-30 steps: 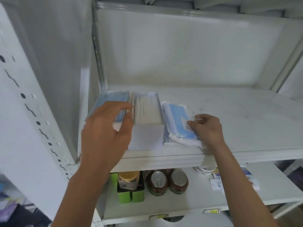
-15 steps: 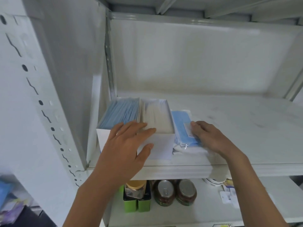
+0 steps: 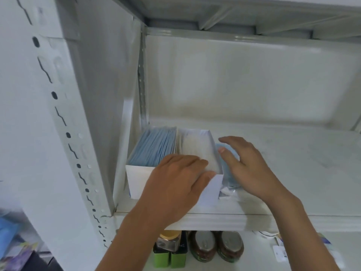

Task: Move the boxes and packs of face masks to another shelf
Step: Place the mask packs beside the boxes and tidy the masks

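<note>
No brand or writing can be read anywhere; the small white tags (image 3: pixel 279 253) on the lower shelf are too blurred. On the white metal shelf (image 3: pixel 293 173), against its left wall, stand two open white cardboard boxes side by side: the left box of blue face masks (image 3: pixel 154 149) and the right box of white face masks (image 3: pixel 197 149). Just beside them on the right, a clear plastic pack of blue face masks (image 3: pixel 230 178) is mostly hidden by the right hand (image 3: pixel 248 169), which rests on it with fingers loosely spread. The left hand (image 3: pixel 175 188) lies flat over the boxes' front edge, fingers together, thumb against the white box's front. Below, metal-lidded jars (image 3: pixel 203 245) and green tins (image 3: pixel 170 257) are partly cut off.
</note>
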{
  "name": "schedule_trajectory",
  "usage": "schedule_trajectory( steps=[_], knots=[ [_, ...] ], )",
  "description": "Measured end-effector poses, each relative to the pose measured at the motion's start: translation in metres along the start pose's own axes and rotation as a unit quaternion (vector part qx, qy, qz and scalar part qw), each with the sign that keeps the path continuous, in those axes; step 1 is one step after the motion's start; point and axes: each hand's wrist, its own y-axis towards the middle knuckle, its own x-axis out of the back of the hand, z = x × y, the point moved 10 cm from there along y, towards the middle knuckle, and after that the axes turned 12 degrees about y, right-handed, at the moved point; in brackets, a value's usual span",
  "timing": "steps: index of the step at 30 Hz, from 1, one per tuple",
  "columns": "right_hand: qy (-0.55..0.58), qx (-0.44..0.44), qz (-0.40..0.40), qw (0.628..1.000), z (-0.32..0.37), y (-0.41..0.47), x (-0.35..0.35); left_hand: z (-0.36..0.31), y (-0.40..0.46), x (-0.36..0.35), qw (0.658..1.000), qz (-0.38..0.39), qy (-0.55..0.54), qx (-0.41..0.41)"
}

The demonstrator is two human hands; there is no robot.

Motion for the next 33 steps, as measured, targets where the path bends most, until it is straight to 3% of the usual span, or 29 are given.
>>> schedule_trajectory(
  steps=[3, 6, 11, 18, 24, 31, 33],
  knots=[
    [-0.086, 0.015, 0.07, 0.994, 0.013, -0.009, -0.027, 0.011, -0.006, 0.004, 1.0, -0.016, -0.003, 0.021],
    [-0.145, 0.028, 0.042, 0.988, 0.025, -0.016, -0.027, 0.015, 0.002, 0.003, 1.0, -0.003, -0.014, 0.019],
    [-0.198, 0.046, 0.093, 0.975, 0.044, -0.011, -0.041, 0.025, 0.016, 0.0, 1.0, 0.0, 0.009, 0.028],
    [-0.28, -0.008, 0.064, 0.958, 0.047, 0.005, -0.035, 0.032, 0.025, 0.009, 0.998, -0.037, 0.001, 0.055],
    [-0.175, -0.077, 0.133, 0.972, 0.026, 0.009, -0.055, 0.034, 0.028, -0.003, 0.999, -0.008, 0.008, 0.045],
    [-0.201, -0.025, -0.003, 0.979, 0.041, 0.021, -0.022, 0.03, 0.028, -0.005, 0.997, -0.008, -0.075, 0.032],
    [-0.19, -0.012, 0.02, 0.981, 0.045, 0.024, -0.026, 0.032, 0.028, 0.002, 0.993, -0.045, -0.099, 0.038]
  ],
)
